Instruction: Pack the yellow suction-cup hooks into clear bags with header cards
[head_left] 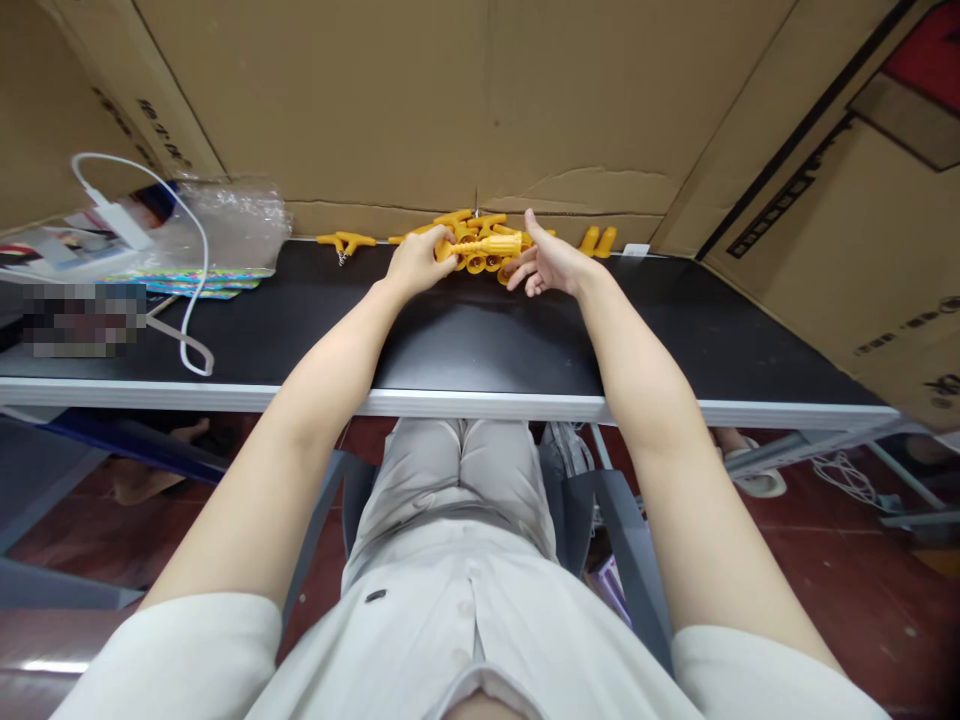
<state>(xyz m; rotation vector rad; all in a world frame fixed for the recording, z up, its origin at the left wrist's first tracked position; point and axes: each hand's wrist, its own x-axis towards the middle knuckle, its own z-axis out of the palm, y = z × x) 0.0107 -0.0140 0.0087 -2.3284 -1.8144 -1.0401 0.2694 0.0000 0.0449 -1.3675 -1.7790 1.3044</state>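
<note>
Above black tabletop [480, 345]: yellow tool [499, 244]
Left hand [415, 264]: I see it gripping one end
Right hand [556, 262]: splayed, just beside

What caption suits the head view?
Left hand holds a yellow piece, right hand open nearby, more yellow parts on the black tabletop.
</note>
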